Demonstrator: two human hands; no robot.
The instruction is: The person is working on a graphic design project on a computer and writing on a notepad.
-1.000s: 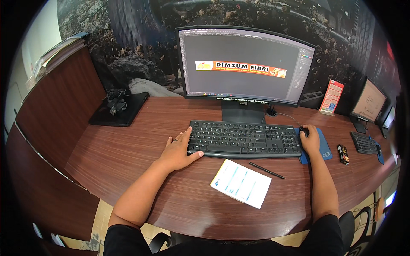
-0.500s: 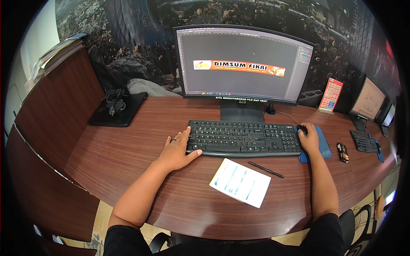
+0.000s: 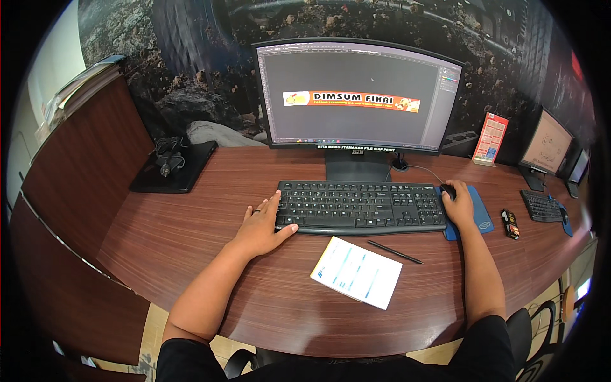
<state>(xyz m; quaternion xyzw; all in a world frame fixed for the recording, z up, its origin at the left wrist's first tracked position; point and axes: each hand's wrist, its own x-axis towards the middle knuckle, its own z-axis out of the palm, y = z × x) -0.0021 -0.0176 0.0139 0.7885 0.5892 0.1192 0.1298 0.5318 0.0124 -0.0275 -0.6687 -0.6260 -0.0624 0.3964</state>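
Note:
My left hand [image 3: 259, 226] lies with fingers spread at the left end of a black keyboard [image 3: 363, 207], touching its edge. On a blue mouse pad [image 3: 476, 216], my right hand [image 3: 459, 207] grips a black mouse [image 3: 449, 189]. Behind the keyboard stands a curved monitor [image 3: 356, 73] showing an editing window with a red and white banner on dark grey. A white paper pad [image 3: 356, 272] and a thin black pen [image 3: 394, 252] lie between my forearms, below the keyboard.
A closed black laptop [image 3: 191, 175] with coiled cables sits left, beside a wooden partition [image 3: 89, 140] topped by papers. A red desk calendar [image 3: 490, 139], small dark box [image 3: 510, 224], second monitor [image 3: 544, 143] and second keyboard [image 3: 540, 205] occupy the right. Black chairs [image 3: 541, 337] show below.
The on-screen pointer has moved left and the panel at the screen's right looks shorter. The view has shifted slightly; both hands keep their places on keyboard and mouse.

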